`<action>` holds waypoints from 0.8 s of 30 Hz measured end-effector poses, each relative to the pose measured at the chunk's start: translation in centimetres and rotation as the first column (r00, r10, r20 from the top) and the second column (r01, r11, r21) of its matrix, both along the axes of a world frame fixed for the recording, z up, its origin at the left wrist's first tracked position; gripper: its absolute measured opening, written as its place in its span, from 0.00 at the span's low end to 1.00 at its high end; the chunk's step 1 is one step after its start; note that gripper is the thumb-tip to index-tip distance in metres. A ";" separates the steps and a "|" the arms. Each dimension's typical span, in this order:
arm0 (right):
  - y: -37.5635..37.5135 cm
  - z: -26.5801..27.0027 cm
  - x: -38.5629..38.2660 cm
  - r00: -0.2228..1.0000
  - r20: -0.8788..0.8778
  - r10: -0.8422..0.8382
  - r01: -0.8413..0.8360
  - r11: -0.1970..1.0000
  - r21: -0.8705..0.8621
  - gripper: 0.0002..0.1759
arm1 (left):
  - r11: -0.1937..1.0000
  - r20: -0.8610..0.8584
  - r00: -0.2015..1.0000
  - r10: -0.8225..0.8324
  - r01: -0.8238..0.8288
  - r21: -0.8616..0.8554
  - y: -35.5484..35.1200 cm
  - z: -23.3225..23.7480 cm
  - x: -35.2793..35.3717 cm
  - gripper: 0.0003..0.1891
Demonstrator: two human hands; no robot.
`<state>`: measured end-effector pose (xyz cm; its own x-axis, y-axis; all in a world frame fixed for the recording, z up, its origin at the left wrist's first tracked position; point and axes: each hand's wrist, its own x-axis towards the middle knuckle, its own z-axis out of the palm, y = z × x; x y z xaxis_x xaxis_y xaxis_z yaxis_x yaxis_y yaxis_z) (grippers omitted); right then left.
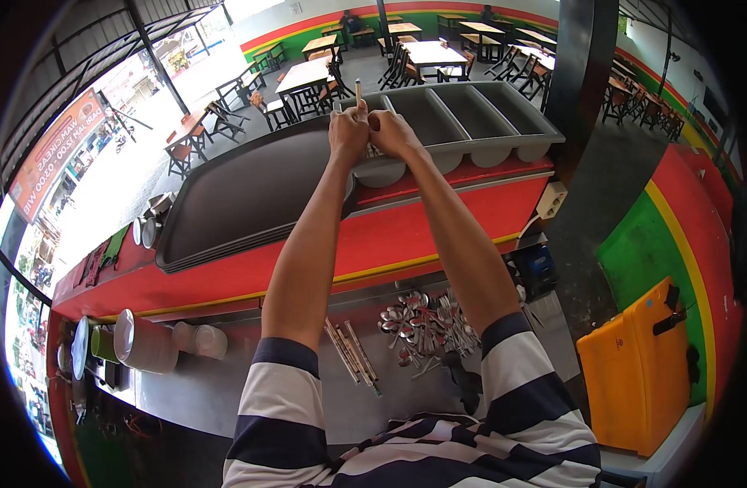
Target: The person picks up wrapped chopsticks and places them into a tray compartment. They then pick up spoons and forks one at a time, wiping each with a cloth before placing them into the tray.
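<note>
My left hand (pixel 349 132) and my right hand (pixel 394 135) meet over the left end of a grey cutlery tray (pixel 503 146) with several long compartments. Both are closed around what look like wrapped chopsticks (pixel 358 91); one thin pale end points up above my left thumb, and a patterned bit shows below, between the hands. The fingers hide the rest. More slim chopsticks (pixel 351 354) lie on the steel counter between my forearms. Beside them is a heap of spoons and forks (pixel 426 325).
Large dark serving trays (pixel 251 183) are stacked on the red ledge (pixel 406 236), left of the cutlery tray. Plastic tubs (pixel 146 342) stand at the counter's left end. A power socket (pixel 551 200), dark pillar (pixel 583 81) and orange box (pixel 638 370) are on the right.
</note>
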<state>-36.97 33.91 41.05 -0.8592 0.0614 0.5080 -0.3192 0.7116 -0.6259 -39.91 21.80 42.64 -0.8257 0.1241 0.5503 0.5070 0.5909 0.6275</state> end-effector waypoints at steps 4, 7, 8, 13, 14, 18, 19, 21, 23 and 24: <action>-0.4 -0.1 0.3 0.996 0.040 -0.081 0.080 0.996 0.034 0.18 | 0.999 -0.055 0.999 -0.004 0.006 0.038 0.0 -0.2 -0.1 0.25; -0.6 0.1 0.7 0.995 0.045 -0.093 0.093 0.996 0.020 0.17 | 0.998 -0.088 0.996 0.028 -0.023 0.052 0.0 -0.2 -0.2 0.24; -0.7 0.3 1.0 0.994 0.052 -0.093 0.093 0.996 0.007 0.16 | 0.998 -0.094 0.995 0.029 -0.023 0.064 0.0 -0.3 -0.1 0.24; -1.7 1.5 3.6 0.979 -0.026 -0.200 0.201 0.979 0.034 0.16 | 0.993 -0.084 0.995 0.048 -0.038 0.108 0.0 -0.2 0.3 0.23; -2.0 1.9 4.2 0.975 -0.036 -0.221 0.223 0.974 0.040 0.15 | 0.993 -0.095 0.994 0.045 -0.034 0.116 0.0 -0.1 0.4 0.22; -2.6 1.7 5.2 0.954 -0.106 -0.279 0.288 0.954 0.083 0.14 | 0.990 -0.154 0.988 -0.019 0.040 0.136 0.0 0.1 0.6 0.22; -2.7 1.4 5.5 0.946 -0.140 -0.293 0.307 0.947 0.092 0.14 | 0.992 -0.212 0.977 -0.014 0.040 0.118 -0.1 0.1 0.9 0.20; -3.2 0.3 5.9 0.919 -0.199 -0.341 0.371 0.918 0.141 0.11 | 0.991 -0.237 0.965 -0.115 0.127 0.035 -0.4 0.2 2.2 0.18; -3.5 -1.5 6.4 0.869 -0.353 -0.346 0.442 0.864 0.240 0.09 | 0.977 -0.278 0.936 -0.214 0.204 -0.068 -0.7 0.8 3.7 0.16; -3.5 -2.6 6.9 0.838 -0.423 -0.344 0.482 0.830 0.280 0.08 | 0.963 -0.299 0.917 -0.263 0.233 -0.132 -1.0 0.6 4.5 0.15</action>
